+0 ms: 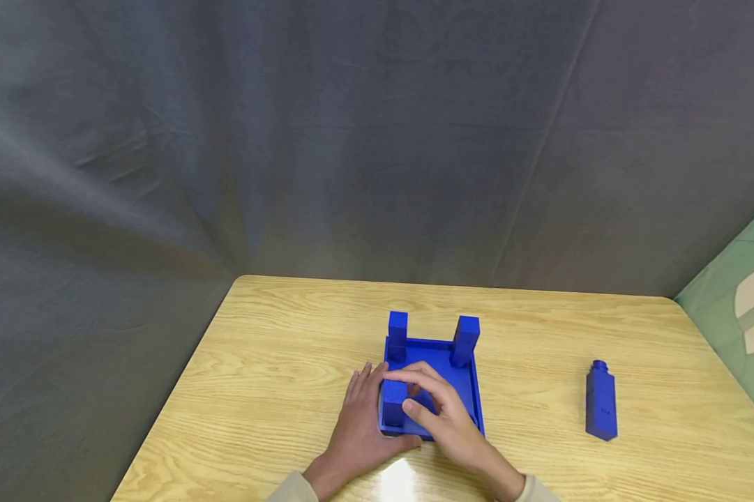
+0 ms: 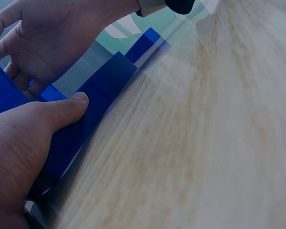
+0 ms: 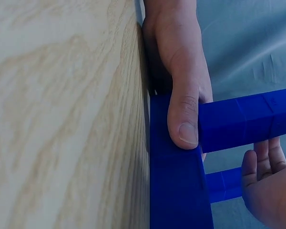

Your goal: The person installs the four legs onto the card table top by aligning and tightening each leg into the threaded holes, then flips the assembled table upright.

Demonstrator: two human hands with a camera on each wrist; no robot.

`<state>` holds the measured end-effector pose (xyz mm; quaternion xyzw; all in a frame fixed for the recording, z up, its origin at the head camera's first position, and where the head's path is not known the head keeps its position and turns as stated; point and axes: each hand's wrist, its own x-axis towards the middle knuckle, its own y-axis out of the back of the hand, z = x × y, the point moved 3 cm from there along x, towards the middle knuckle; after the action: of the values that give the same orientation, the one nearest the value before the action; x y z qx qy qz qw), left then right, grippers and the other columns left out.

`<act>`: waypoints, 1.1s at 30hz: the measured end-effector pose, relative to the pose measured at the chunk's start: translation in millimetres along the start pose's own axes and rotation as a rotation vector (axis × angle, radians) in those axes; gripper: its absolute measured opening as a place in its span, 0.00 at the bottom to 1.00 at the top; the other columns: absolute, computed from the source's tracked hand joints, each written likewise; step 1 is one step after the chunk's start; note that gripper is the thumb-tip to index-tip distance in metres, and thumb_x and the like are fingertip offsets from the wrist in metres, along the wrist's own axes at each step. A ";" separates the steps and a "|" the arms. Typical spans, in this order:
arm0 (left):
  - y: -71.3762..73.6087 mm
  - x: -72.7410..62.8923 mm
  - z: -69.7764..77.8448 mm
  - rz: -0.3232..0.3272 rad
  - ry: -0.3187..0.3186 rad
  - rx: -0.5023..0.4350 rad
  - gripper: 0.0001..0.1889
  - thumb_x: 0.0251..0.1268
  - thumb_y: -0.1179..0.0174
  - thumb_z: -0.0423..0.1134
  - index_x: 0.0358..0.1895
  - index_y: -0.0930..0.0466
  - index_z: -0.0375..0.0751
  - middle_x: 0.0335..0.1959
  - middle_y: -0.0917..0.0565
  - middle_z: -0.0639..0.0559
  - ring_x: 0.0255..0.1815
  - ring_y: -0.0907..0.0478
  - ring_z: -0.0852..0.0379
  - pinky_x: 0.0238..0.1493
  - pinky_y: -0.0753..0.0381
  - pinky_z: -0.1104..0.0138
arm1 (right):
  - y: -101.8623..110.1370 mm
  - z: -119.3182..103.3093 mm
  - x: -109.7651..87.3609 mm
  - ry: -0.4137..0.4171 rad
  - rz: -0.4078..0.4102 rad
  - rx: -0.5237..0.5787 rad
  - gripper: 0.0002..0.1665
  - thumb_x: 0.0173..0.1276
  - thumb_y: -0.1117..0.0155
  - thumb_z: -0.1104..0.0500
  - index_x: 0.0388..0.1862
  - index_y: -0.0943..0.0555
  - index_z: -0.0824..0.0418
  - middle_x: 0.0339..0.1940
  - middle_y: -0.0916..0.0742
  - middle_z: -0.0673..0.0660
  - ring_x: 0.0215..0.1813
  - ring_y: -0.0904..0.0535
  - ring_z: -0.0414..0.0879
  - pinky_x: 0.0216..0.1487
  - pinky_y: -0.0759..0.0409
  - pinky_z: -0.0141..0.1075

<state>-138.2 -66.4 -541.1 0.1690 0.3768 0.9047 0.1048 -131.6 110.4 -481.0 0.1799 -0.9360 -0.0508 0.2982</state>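
A shallow blue square tray (image 1: 436,357) lies on the table with three square blue posts standing up from its corners. My left hand (image 1: 358,436) holds the near left corner, its fingers along the left side and its thumb across the front wall, as the right wrist view shows. My right hand (image 1: 450,425) pinches the top of the near left post (image 1: 393,406), index finger over the far edge and thumb at the right face. Farther back stand the back left post (image 1: 398,335) and the back right post (image 1: 466,340).
To the right, a loose blue post (image 1: 601,404) with a threaded end lies on the wooden table (image 1: 276,348). Dark grey cloth (image 1: 377,153) hangs behind and to the left of the table. Patterned green cloth (image 1: 747,335) borders the right side.
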 end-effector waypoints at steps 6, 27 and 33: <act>0.0 -0.2 0.1 0.002 -0.004 0.010 0.68 0.45 0.15 0.68 0.87 0.38 0.37 0.84 0.29 0.43 0.89 0.41 0.34 0.89 0.45 0.38 | -1.1 -2.8 2.1 -0.044 0.052 -0.035 0.22 0.80 0.34 0.70 0.70 0.17 0.64 0.56 0.14 0.56 0.50 0.22 0.46 0.54 0.19 0.38; -0.5 -0.9 -2.0 0.007 -0.026 0.039 0.68 0.45 0.17 0.70 0.86 0.37 0.35 0.84 0.28 0.42 0.88 0.40 0.34 0.89 0.44 0.40 | -4.3 -3.5 -1.1 -0.127 0.185 -0.218 0.24 0.65 0.17 0.67 0.57 0.15 0.52 0.48 0.10 0.47 0.50 0.15 0.42 0.59 0.19 0.39; -0.1 -0.8 -1.2 0.013 -0.037 0.012 0.67 0.46 0.17 0.70 0.86 0.37 0.37 0.83 0.27 0.42 0.88 0.40 0.32 0.89 0.45 0.38 | -1.7 -4.2 0.8 -0.031 0.033 -0.128 0.27 0.77 0.34 0.70 0.72 0.15 0.57 0.62 0.11 0.55 0.63 0.17 0.44 0.60 0.17 0.43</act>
<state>-137.9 -67.4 -542.2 0.1885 0.3793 0.8998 0.1050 -129.2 108.6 -477.5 0.1442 -0.9382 -0.1086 0.2954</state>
